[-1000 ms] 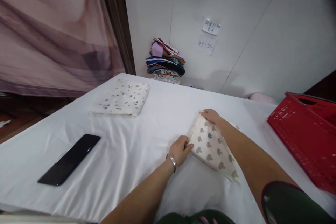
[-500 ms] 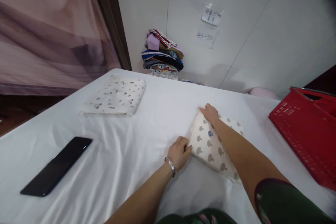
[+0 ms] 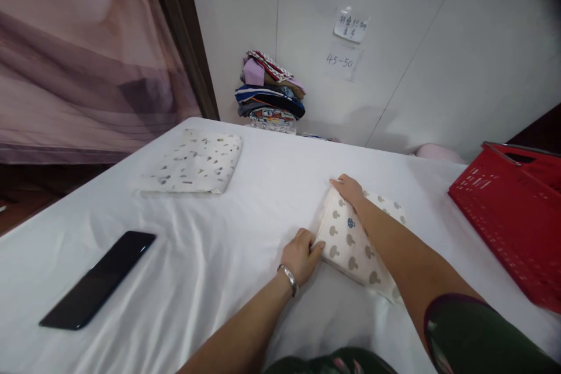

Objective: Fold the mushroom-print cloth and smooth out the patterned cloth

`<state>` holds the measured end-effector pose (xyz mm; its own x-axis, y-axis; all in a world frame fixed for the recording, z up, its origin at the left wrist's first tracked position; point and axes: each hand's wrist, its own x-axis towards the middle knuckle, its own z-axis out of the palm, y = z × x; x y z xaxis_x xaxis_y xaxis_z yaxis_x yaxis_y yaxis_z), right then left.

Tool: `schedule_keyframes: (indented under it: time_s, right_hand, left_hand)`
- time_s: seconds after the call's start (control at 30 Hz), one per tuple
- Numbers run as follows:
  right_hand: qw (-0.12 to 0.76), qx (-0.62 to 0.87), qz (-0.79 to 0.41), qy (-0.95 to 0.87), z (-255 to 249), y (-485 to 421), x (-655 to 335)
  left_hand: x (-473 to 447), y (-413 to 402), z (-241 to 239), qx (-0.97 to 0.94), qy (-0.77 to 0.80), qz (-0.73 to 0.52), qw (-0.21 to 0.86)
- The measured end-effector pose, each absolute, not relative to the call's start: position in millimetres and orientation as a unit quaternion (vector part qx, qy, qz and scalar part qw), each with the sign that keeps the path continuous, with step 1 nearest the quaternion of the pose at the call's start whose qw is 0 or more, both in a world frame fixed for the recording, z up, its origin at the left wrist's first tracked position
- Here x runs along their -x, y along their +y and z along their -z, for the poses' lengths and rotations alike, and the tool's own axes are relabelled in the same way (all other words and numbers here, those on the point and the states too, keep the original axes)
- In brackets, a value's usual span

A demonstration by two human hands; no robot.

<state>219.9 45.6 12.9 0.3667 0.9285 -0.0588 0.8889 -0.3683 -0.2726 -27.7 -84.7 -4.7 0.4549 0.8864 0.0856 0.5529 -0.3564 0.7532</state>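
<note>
A folded cream cloth (image 3: 346, 234) with grey-brown mushroom prints and one blue mushroom lies on the white-covered table. My left hand (image 3: 301, 254), with a silver bracelet at the wrist, pinches its near left corner, thumb on top and fingers curled at the edge. At the far left corner, my right hand (image 3: 349, 188) grips the same cloth. My right forearm crosses over the cloth and hides part of it. Farther left lies another folded cloth (image 3: 197, 160), white with small grey and dark prints; neither hand touches it.
A black phone-like slab (image 3: 99, 280) lies at the left front of the white table cover (image 3: 245, 257). On the right stands a red plastic basket (image 3: 508, 216). Behind the table, a stack of folded fabrics (image 3: 272, 90) rests by the wall, and a pink curtain (image 3: 87, 58) hangs at left.
The view has shifted very slightly. Both hands keep their places on the mushroom-print cloth, and the cloth looks almost the same.
</note>
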Motion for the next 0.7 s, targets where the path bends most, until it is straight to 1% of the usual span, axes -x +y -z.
schedule_keyframes:
  time_s: [0.23,0.5,0.7]
  right_hand:
    - [0.066,0.82,-0.155,-0.547,-23,54,-218]
    - [0.052,0.84,-0.127,-0.525,-17,58,-210]
    - [0.055,0.849,-0.12,-0.511,-11,61,-214]
  left_hand:
    - [28,-82,3,-0.783,0.45,-0.25,0.348]
    - [27,-86,4,-0.81,0.449,-0.221,0.305]
    - [24,-93,0,-0.811,0.451,-0.216,0.302]
